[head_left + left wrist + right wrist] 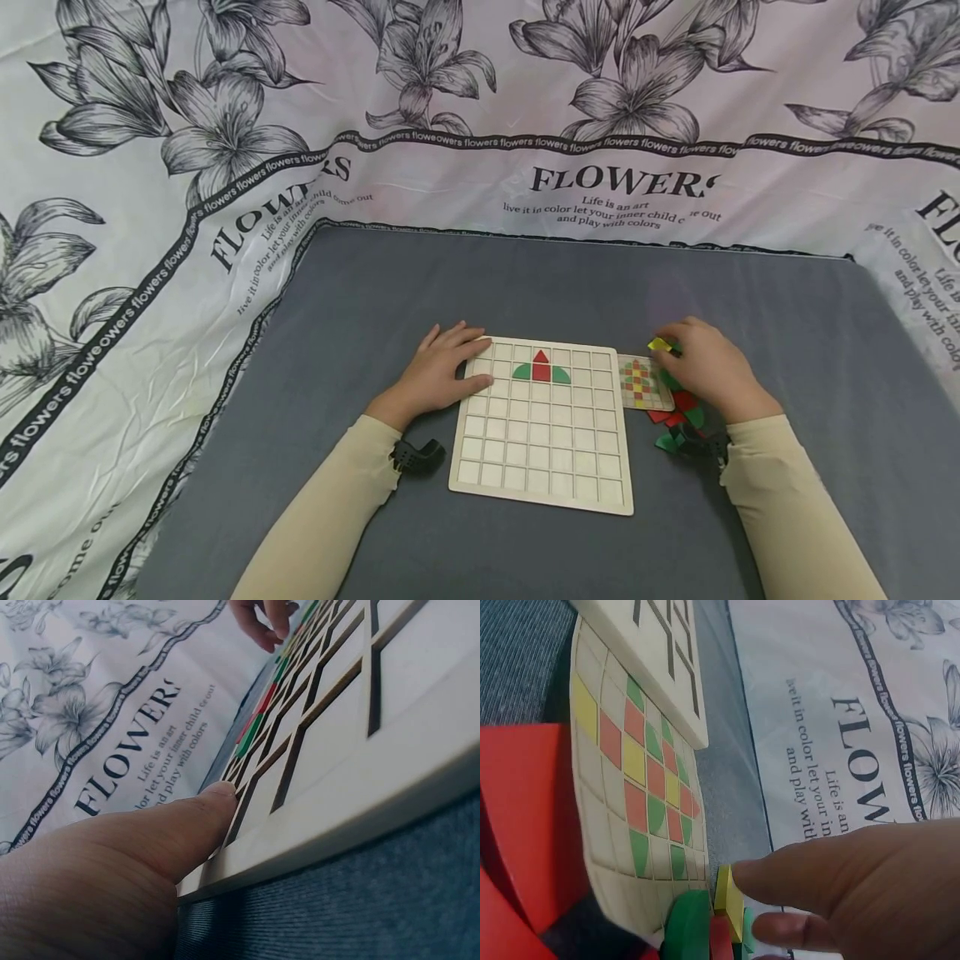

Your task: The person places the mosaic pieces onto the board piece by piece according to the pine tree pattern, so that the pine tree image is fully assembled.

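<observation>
A pale square grid board (539,433) lies on the grey cloth, with a red triangle (541,357) above a red square (541,372) and green rounded pieces (522,372) on both sides. My left hand (438,373) rests on its upper left edge, thumb (196,817) extended over the frame. To the right, my right hand (708,367) pinches a yellow piece (730,904) over a pile of pieces. A pattern card (634,769) with red, yellow and green shapes sits between board and pile, one edge against the board.
Loose red pieces (532,817) and green pieces (686,926) lie heaped beside the card, partly hidden under my right hand and wrist. Grey cloth (495,279) covers the table. Behind it hangs a white flower-printed cloth (450,183).
</observation>
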A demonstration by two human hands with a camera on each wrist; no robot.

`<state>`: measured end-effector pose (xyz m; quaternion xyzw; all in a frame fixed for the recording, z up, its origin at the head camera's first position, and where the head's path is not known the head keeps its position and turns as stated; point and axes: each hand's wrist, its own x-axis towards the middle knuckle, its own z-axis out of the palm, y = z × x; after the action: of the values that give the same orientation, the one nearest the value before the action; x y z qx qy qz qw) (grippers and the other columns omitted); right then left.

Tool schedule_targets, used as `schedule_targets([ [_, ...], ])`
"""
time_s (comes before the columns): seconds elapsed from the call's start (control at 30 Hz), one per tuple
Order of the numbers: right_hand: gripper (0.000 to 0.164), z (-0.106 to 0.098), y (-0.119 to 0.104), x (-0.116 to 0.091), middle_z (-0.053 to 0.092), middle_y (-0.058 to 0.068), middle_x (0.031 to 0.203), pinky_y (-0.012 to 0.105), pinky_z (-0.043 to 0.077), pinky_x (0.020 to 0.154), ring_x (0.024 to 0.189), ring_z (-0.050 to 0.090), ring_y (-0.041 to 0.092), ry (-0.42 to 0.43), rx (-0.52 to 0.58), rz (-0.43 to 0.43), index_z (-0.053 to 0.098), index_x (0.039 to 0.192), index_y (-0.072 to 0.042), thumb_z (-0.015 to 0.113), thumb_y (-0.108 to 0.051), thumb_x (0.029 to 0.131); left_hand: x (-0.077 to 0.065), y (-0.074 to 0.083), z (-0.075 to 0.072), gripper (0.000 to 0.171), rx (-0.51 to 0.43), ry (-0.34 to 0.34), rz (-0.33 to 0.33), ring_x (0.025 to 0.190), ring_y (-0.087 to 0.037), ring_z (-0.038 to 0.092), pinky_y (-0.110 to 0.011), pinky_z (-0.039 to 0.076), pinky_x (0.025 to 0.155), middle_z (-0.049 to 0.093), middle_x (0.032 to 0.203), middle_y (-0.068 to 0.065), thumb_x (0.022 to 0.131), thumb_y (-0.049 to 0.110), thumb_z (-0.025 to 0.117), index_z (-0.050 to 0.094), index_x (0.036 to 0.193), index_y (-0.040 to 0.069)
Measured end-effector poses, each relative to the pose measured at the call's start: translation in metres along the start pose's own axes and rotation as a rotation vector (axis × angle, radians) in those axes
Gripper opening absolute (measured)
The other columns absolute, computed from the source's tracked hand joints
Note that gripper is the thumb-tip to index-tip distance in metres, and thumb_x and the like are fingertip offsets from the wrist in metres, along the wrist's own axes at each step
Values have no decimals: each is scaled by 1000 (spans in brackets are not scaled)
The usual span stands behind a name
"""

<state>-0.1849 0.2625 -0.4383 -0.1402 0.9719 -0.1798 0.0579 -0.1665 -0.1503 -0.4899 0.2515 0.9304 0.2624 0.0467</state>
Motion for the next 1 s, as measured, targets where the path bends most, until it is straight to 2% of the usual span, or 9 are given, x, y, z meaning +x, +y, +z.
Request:
schedule_targets([
  [0.23, 36, 3, 2, 2, 62, 29, 118, 62, 55, 83, 103, 64, 45, 5, -29, 18, 70, 124, 10, 69, -16, 100, 0, -1, 1, 67, 1, 4, -5, 161, -31, 22, -58, 3, 131, 41, 167, -6, 103, 48, 66, 49, 159, 15],
  [0.5, 33, 6, 1, 2, 61, 28, 115, 60, 55, 83, 99, 63, 43, 4, -35, 18, 71, 123, 10, 71, -13, 99, 1, -3, 2, 67, 2, 8, 1, 161, -31, 23, -59, 2, 131, 41, 167, -6, 102, 48, 66, 50, 159, 16],
  [1.0, 31, 7, 1, 5, 68, 30, 117, 59, 58, 83, 103, 66, 43, -2, -5, -1, 73, 122, 9, 71, -12, 99, 1, -3, 3, 67, -7, 14, 4, 161, -30, 23, -58, 2, 131, 41, 167, -6, 102, 48, 67, 50, 159, 16],
])
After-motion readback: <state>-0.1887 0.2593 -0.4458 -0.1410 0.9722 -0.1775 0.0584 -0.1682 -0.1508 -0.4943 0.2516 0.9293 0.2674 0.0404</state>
